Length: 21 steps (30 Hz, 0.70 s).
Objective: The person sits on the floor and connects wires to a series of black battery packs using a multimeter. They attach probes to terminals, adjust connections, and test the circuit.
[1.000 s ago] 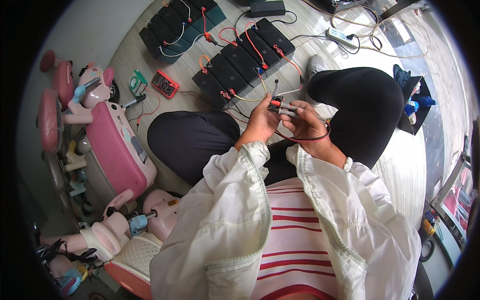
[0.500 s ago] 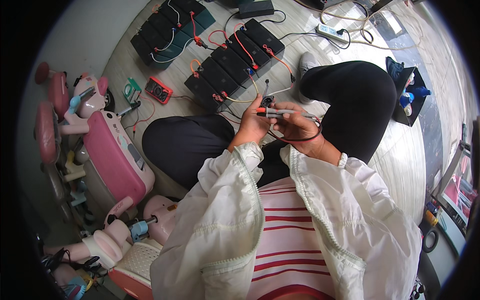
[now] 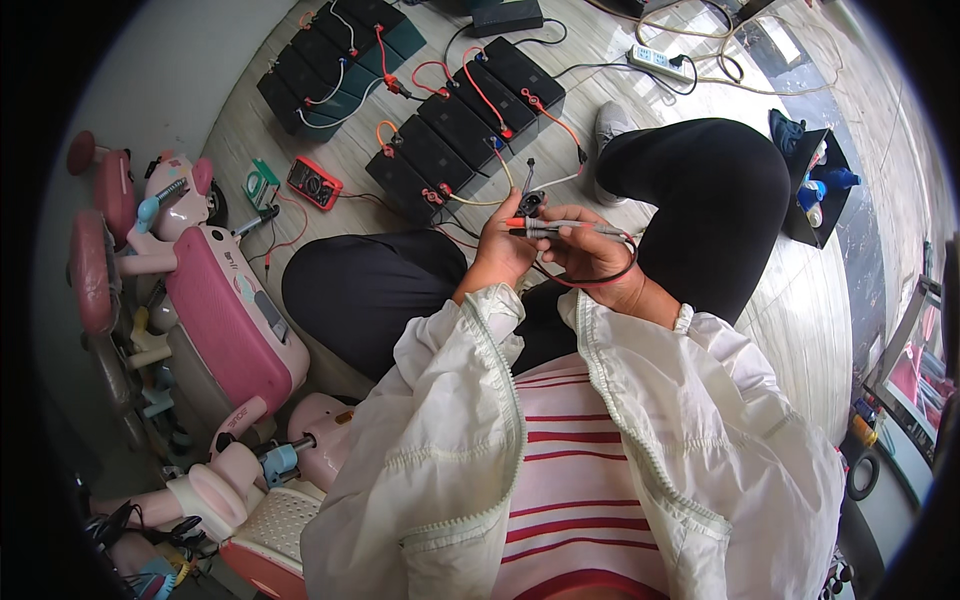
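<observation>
My right hand [image 3: 592, 258] is closed on a pair of multimeter probes [image 3: 562, 228], grey with one red and one black end, pointing left. Their red and black leads loop below that hand. My left hand [image 3: 504, 248] is closed round a black round connector [image 3: 530, 204] on a cable; the probe ends lie close to it, and contact is hard to make out. Beyond my hands stands a row of black batteries [image 3: 432, 148] joined by red, orange and white wires. A red multimeter [image 3: 314, 183] lies on the floor to the left.
A second battery group [image 3: 318, 98] stands farther back, near a black power adapter [image 3: 507, 17] and a white power strip [image 3: 657, 62]. Pink children's ride-on vehicles [image 3: 232, 315] crowd the left. An open black box [image 3: 815, 205] holding bottles stands right of my knee.
My hands keep nearly the same pose and hold the same things. The whole view has shifted very slightly.
</observation>
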### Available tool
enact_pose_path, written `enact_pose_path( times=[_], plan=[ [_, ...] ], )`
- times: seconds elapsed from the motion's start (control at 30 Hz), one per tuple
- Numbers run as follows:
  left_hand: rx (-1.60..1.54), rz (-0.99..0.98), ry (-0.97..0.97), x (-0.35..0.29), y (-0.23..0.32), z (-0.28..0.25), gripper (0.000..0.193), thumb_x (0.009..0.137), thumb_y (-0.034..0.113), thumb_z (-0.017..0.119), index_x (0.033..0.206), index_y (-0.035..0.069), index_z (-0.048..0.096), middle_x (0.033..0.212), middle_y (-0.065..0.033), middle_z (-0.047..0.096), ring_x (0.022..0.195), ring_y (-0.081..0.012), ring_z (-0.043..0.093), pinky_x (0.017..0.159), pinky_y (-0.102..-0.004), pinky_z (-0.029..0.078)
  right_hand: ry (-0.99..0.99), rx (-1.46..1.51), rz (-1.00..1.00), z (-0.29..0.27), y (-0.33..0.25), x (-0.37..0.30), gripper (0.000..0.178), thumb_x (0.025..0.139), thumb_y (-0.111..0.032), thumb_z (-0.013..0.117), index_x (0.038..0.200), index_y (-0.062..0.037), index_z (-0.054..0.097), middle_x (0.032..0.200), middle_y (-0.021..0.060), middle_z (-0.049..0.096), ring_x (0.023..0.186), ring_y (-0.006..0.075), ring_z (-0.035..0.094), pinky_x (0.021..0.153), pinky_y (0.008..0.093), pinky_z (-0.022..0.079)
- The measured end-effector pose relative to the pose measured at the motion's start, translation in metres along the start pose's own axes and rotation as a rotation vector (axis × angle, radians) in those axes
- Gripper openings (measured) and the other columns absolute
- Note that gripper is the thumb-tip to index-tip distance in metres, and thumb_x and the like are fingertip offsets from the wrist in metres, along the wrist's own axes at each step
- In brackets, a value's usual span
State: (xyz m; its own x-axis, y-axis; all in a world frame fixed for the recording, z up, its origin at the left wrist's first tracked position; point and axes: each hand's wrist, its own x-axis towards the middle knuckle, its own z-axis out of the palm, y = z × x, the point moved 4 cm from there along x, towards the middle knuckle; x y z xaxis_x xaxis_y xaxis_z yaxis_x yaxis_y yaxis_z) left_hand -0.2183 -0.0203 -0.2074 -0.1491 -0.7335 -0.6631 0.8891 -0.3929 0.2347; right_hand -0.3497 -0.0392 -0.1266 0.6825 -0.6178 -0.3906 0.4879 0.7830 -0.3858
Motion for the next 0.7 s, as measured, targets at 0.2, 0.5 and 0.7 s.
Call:
enact_pose_path(
  times=[0.2, 0.5, 0.7],
  plan=[
    [-0.007, -0.002, 0.055, -0.004, -0.001, 0.009, 0.044, 0.096, 0.043, 0.050, 0.101, 0.001, 0.061, 0.085, -0.0083, 0.065, 0.068, -0.0184, 0.063, 0.052, -0.0283, 0.051, -0.014, -0.043, 0.000, -0.005, 0.002, 0.001, 0.028, 0.091, -0.006, 0.053, 0.118, 0.0012, 0.055, 0.113, 0.0124, 0.061, 0.095, 0.0194, 0.063, 0.083, 0.0317, 0.052],
    [-0.010, 0.032, 0.042, 0.005, -0.002, -0.002, 0.039, 0.099, 0.038, 0.049, 0.098, 0.001, 0.061, 0.084, -0.0082, 0.062, 0.077, -0.0201, 0.060, 0.072, -0.0330, 0.051, 0.158, -0.202, -0.174, 0.001, -0.011, -0.003, 0.025, 0.094, -0.014, 0.050, 0.114, 0.0010, 0.054, 0.105, 0.0132, 0.063, 0.089, 0.0196, 0.063, 0.081, 0.0325, 0.052],
    [-0.059, 0.084, 0.150, 0.000, 0.000, 0.009, 0.035, 0.100, 0.034, 0.048, 0.095, 0.002, 0.061, 0.088, -0.0092, 0.064, 0.080, -0.0192, 0.060, 0.075, -0.0328, 0.050, 0.304, -0.397, -0.341, -0.007, -0.015, -0.003, 0.022, 0.096, -0.017, 0.048, 0.107, 0.0008, 0.053, 0.096, 0.0125, 0.063, 0.084, 0.0186, 0.063, 0.078, 0.0313, 0.053]
  ],
)
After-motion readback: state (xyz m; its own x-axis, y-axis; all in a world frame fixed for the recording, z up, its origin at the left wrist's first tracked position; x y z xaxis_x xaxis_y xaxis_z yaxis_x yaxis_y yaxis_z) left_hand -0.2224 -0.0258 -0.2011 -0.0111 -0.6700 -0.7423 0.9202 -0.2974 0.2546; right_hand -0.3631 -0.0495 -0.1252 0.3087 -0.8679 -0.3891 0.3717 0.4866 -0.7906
